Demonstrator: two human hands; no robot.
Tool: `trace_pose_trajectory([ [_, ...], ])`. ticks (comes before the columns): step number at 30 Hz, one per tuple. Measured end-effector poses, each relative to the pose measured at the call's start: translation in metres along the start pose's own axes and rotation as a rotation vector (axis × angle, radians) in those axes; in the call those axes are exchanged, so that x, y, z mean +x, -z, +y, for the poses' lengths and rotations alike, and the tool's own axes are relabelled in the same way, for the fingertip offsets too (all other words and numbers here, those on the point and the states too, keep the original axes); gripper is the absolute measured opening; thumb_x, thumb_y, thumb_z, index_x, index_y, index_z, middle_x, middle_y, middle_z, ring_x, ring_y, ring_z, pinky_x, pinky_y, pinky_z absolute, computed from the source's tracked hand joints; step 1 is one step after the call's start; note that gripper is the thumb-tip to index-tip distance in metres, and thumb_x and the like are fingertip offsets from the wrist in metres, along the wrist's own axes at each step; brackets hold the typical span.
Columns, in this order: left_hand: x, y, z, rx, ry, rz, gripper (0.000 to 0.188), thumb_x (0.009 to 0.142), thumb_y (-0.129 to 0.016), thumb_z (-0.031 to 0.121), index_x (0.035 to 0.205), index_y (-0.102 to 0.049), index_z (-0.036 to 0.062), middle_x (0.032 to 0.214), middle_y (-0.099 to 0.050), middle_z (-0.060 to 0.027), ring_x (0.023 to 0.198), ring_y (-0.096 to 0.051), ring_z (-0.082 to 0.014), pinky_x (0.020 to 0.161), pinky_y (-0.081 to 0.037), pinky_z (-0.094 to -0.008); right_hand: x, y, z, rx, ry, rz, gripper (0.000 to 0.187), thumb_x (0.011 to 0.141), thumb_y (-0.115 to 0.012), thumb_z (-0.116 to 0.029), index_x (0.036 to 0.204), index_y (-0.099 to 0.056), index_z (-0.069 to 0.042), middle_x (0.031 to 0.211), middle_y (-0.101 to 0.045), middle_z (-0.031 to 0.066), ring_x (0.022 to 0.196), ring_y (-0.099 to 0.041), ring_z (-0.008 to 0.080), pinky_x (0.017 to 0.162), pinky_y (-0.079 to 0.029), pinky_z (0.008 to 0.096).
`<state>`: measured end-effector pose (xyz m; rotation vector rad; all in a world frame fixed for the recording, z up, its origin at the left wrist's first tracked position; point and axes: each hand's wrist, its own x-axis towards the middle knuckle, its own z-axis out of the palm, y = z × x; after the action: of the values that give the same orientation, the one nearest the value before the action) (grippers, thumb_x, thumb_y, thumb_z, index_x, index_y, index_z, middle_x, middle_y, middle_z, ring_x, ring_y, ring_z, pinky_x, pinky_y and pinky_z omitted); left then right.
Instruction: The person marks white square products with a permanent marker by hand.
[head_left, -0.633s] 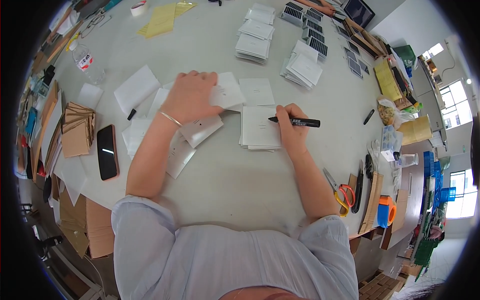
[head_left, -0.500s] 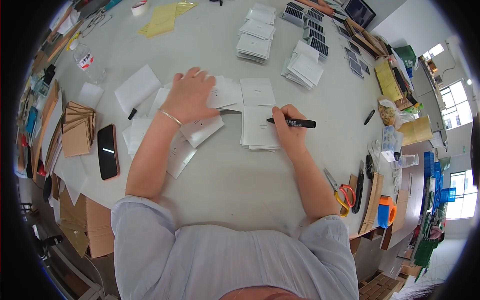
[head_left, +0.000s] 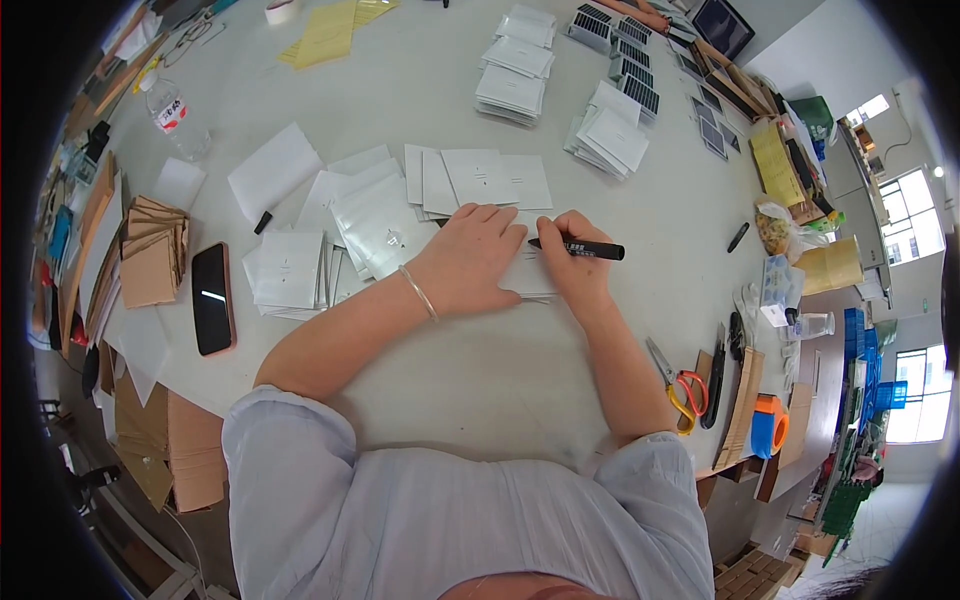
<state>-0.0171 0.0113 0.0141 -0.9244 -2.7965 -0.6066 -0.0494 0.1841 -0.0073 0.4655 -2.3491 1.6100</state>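
Observation:
My right hand [head_left: 580, 262] grips a black marker pen [head_left: 601, 249], its tip low over the small stack of flat white packets [head_left: 530, 262]. On the left part of that stack rests my left hand [head_left: 472, 258], fingers stretched out and flat, covering much of it. Just beyond lies an overlapping row of white packets [head_left: 475, 175] with small dark marks. Left of my left hand, a loose heap of shiny white packets [head_left: 375, 220] fans out, with a thicker pile [head_left: 285, 270] at its near left.
A phone [head_left: 211, 300], a black pen cap [head_left: 263, 222] and a water bottle [head_left: 174, 118] stand to the left. Stacked white packets [head_left: 510, 93] and dark-striped panels [head_left: 635, 75] occupy the far side. Scissors [head_left: 686, 393] and a tape dispenser [head_left: 768, 427] lie at right.
My left hand has moved right, from the loose heap onto the stack beside the pen. Packets in the heap have shifted. My right hand with the marker pen has barely moved.

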Motion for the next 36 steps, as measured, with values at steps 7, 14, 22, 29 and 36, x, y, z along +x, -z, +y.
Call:
trace_pose_trajectory([
  [7,0.0004,0.0000,-0.0009,0.007,0.003,-0.002,0.067,0.062,-0.072,0.035,0.113,-0.050,-0.0027,0.123,-0.047,-0.0197,0.114,-0.045,-0.0326,0.100,-0.033,-0.0407,-0.0007,-0.0001,-0.0002,-0.053,0.020,-0.022,0.022,0.079,-0.066,-0.009,0.064,-0.051,-0.002,0.054,-0.052,0.0011,0.051,-0.042,0.0064,0.047,-0.036,0.0246],
  [14,0.0002,0.0058,0.0001,0.003,0.084,-0.030,0.067,0.062,-0.071,0.035,0.114,-0.050,-0.0019,0.122,-0.048,-0.0191,0.114,-0.045,-0.0319,0.100,-0.033,-0.0407,-0.0028,0.0039,-0.0007,0.152,-0.087,-0.016,0.025,0.079,-0.063,-0.006,0.060,-0.047,-0.001,0.052,-0.045,-0.0017,0.051,-0.037,0.0040,0.045,-0.031,0.0233],
  [22,-0.0002,0.0047,-0.0011,-0.006,0.084,-0.023,0.067,0.062,-0.072,0.036,0.114,-0.050,-0.0013,0.122,-0.049,-0.0184,0.113,-0.046,-0.0316,0.100,-0.033,-0.0407,-0.0038,0.0024,-0.0026,0.090,-0.048,-0.065,0.025,0.078,-0.063,-0.005,0.060,-0.047,-0.002,0.052,-0.046,-0.0014,0.050,-0.037,0.0047,0.045,-0.031,0.0237],
  [29,0.0001,0.0056,-0.0013,-0.006,0.093,-0.044,0.068,0.062,-0.072,0.037,0.114,-0.050,-0.0013,0.122,-0.048,-0.0186,0.113,-0.046,-0.0315,0.100,-0.033,-0.0408,-0.0039,0.0009,-0.0025,0.021,-0.005,-0.032,0.024,0.077,-0.063,-0.004,0.059,-0.047,-0.002,0.051,-0.046,-0.0002,0.048,-0.037,0.0056,0.045,-0.032,0.0244],
  [36,-0.0015,0.0025,-0.0030,-0.006,0.071,0.006,0.069,0.061,-0.073,0.036,0.114,-0.050,-0.0006,0.123,-0.049,-0.0187,0.113,-0.046,-0.0314,0.100,-0.033,-0.0406,-0.0050,0.0035,0.0013,0.044,0.011,-0.058,0.023,0.078,-0.063,-0.004,0.060,-0.048,-0.002,0.052,-0.046,-0.0008,0.050,-0.038,0.0044,0.046,-0.033,0.0236],
])
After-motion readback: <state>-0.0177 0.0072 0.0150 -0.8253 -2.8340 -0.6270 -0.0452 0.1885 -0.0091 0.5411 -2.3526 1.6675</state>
